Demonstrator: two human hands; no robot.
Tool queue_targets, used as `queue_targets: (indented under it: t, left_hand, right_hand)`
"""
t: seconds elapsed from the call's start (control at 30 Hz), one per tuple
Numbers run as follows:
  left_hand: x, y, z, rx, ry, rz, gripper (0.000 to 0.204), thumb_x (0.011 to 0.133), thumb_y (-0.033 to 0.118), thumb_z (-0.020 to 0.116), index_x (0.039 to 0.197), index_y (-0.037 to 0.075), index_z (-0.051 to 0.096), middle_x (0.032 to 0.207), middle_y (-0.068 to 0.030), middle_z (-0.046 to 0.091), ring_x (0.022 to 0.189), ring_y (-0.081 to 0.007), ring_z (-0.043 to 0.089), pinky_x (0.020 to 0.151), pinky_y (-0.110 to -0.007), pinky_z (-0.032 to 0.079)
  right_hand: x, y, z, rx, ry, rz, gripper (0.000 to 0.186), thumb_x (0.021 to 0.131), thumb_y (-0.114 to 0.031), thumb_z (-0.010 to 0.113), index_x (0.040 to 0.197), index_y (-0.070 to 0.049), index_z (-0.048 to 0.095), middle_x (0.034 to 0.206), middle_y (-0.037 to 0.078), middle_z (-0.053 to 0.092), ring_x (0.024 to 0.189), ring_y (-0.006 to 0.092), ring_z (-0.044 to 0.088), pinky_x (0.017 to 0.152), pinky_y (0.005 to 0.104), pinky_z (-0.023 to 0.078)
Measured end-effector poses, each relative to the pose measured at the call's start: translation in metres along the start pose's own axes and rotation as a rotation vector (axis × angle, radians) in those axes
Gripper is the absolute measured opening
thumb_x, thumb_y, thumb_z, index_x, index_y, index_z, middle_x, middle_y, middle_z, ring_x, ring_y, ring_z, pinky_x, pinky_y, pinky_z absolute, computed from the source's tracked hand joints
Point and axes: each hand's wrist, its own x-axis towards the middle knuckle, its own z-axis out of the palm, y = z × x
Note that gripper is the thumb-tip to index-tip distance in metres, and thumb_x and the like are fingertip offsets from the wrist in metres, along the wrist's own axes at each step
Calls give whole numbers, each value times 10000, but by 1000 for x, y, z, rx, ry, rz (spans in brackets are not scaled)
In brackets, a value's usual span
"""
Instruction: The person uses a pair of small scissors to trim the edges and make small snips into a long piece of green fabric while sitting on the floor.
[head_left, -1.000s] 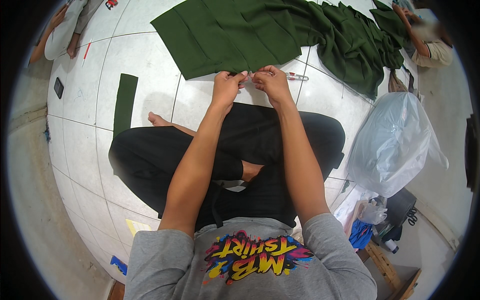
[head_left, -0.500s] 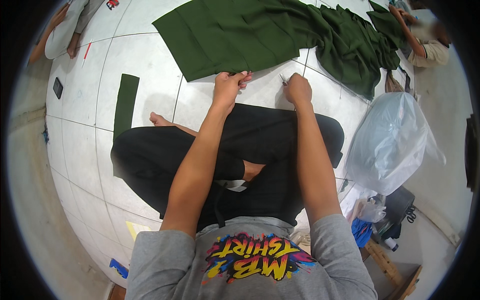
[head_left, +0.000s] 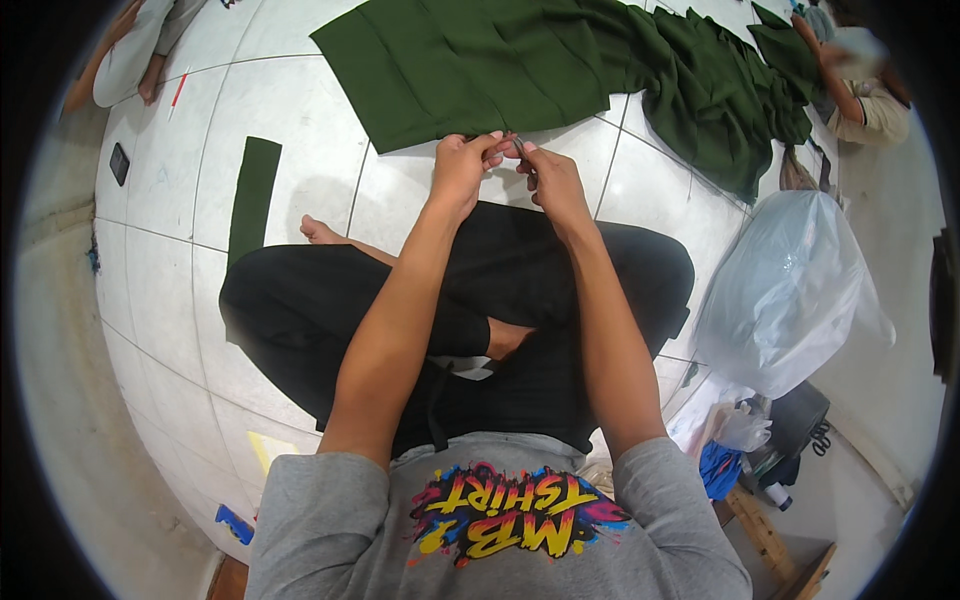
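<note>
A wide piece of dark green cloth (head_left: 470,75) lies spread over the tiles in front of me, creased and bunched toward the right. My left hand (head_left: 462,172) is closed at its near edge, thumb and fingers pinching the cloth's edge. Right beside those fingertips, my right hand (head_left: 556,185) grips a small metal tool (head_left: 521,147), slim and slightly curved like thread snips; most of it is hidden in the fingers. The two hands' fingertips almost meet. A separate green cloth strip (head_left: 255,195) lies to the left, its near end hidden by my knee.
A big translucent plastic bag (head_left: 785,290) stands to my right, with a black bag (head_left: 795,415) behind it. A phone (head_left: 120,163) and a red-and-white pen-like stick (head_left: 180,90) lie on the left floor. Other people sit at far left and far right, the latter in a beige sleeve (head_left: 880,112).
My right hand has moved left with the metal tool, up to my left fingertips. The left hand stays at the cloth edge. The whole view has shifted slightly.
</note>
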Motion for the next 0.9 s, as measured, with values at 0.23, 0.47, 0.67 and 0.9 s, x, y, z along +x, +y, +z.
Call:
queue_targets:
  t: [0.23,0.47,0.67,0.9]
  left_hand:
    - [1,-1,1,-35,-7,-37,167,965,97,620,1068,-32,644,1126,-162,716,1022,-189,678,889,-335,500]
    - [0,-2,2,-53,-3,-33,162,962,85,618,1069,-34,642,1119,-169,716,1013,-189,682,876,-329,508]
    - [0,-3,3,-66,15,-24,158,962,73,614,1069,-40,640,1103,-168,719,1010,-192,687,865,-326,511]
    - [2,-6,1,-73,2,-18,142,959,71,619,1051,-34,644,1073,-159,727,985,-190,694,862,-327,513]
  right_hand:
    - [13,16,5,-140,141,-85,309,989,-288,633,994,-3,753,813,15,660,658,65,492,577,241,386]
    - [15,16,7,-115,164,-104,325,974,-286,659,948,26,747,785,27,671,644,66,499,584,245,397]
    - [15,16,10,-129,183,-135,337,972,-293,665,952,34,745,778,32,681,634,67,507,580,250,406]
    - [13,12,10,-182,198,-130,366,964,-317,678,922,41,741,747,30,669,619,69,501,567,257,400]
